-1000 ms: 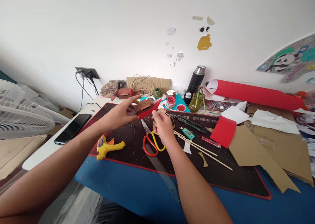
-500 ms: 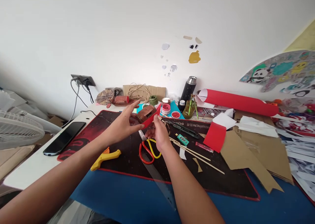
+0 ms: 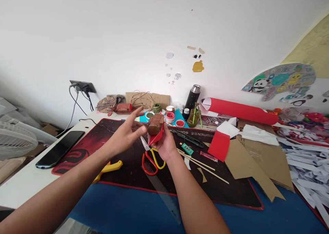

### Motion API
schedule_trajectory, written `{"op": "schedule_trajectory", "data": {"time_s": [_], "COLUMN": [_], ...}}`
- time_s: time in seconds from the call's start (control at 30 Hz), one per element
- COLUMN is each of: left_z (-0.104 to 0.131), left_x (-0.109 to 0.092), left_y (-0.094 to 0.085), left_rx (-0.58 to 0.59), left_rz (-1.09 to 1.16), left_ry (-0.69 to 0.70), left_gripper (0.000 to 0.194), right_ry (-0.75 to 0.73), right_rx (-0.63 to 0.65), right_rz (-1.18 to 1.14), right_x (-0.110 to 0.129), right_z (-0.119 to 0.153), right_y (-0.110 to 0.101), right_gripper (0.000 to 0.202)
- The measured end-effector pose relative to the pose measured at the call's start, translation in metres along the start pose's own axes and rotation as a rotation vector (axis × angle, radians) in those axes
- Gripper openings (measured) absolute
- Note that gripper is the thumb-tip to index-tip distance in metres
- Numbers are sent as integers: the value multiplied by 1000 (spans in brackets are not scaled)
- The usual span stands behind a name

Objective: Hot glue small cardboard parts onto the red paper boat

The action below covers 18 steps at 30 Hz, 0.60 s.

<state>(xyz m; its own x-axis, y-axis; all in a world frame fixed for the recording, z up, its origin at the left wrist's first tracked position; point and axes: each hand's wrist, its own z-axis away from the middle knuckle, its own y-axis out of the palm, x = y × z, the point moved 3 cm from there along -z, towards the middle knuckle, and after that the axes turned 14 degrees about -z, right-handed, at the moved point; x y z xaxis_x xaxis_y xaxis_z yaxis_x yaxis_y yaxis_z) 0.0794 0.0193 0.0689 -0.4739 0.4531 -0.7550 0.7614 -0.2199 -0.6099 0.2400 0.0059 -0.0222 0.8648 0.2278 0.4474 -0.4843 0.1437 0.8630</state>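
As right hand [image 3: 167, 145] grasps brown-and-red craft model [image 3: 155, 125] above black mat [image 3: 223, 194] on bench [image 3: 24, 182], left hand [image 3: 127, 135] hovers just beside it, open, fingers spread; whether thumb touches, cannot tell. Below, red-and-yellow-handled scissors [image 3: 145, 145] lie on mat, overlapping grey metal strip [image 3: 167, 201]. Pale wooden sticks [image 3: 205, 164] lie to right; open red paint jar [image 3: 170, 117] stands behind model.
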Motion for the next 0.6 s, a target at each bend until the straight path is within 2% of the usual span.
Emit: {"op": "schedule_trajectory", "data": {"time_s": [0.1, 0.23, 0.47, 0.6], "left_z": [-2, -3, 2, 6], "left_x": [4, 14, 19, 13], "left_y": [-12, -15, -8, -3], "left_rx": [-107, -108, -94, -81], "left_rz": [103, 62, -98, -352], "left_ry": [-81, -144, 31, 194], "left_gripper": [84, 79, 66, 76], "right_ry": [84, 159, 183, 177], "right_rx": [32, 110, 145, 140], "right_rz": [-103, -139, -131, -116], "right_x": [2, 1, -1, -2], "right_z": [2, 4, 5, 4], "right_y": [4, 4, 0, -1], "right_gripper": [57, 58, 55, 53]}}
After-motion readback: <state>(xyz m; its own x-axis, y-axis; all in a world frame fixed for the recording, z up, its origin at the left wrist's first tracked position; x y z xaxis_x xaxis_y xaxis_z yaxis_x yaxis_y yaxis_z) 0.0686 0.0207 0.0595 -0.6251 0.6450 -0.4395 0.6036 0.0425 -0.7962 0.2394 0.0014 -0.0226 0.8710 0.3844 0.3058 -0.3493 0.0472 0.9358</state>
